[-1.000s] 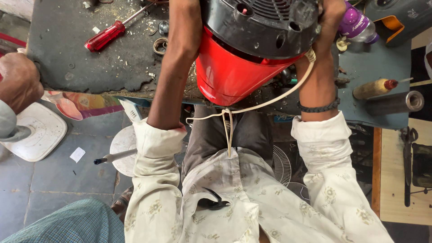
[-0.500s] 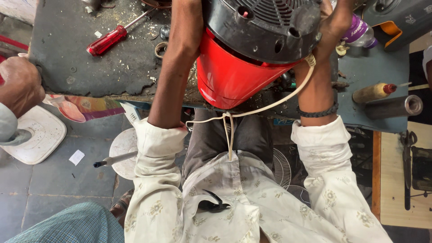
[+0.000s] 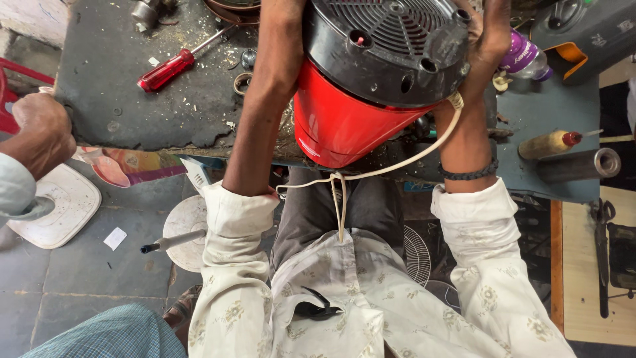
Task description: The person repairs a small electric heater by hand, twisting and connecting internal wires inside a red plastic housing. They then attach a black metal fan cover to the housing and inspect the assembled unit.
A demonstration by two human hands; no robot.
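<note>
Red-and-black appliance (image 3: 371,79) gripped by right hand (image 3: 487,33), left hand hidden, one red screwdriver (image 3: 175,63), one cord (image 3: 397,166)

Appliance (image 3: 377,73): on the worktop (image 3: 112,99), middle, between the hands.
Left hand (image 3: 281,13): against the appliance's left side.
Right hand (image 3: 490,30): against its right side.
Screwdriver (image 3: 169,66): on the worktop, left of the appliance.
Bottle (image 3: 523,56): just right of the right hand.
Cord (image 3: 397,162): from the appliance's right side toward the lap.
Another person's hand (image 3: 40,132): at the worktop's left edge.
</note>
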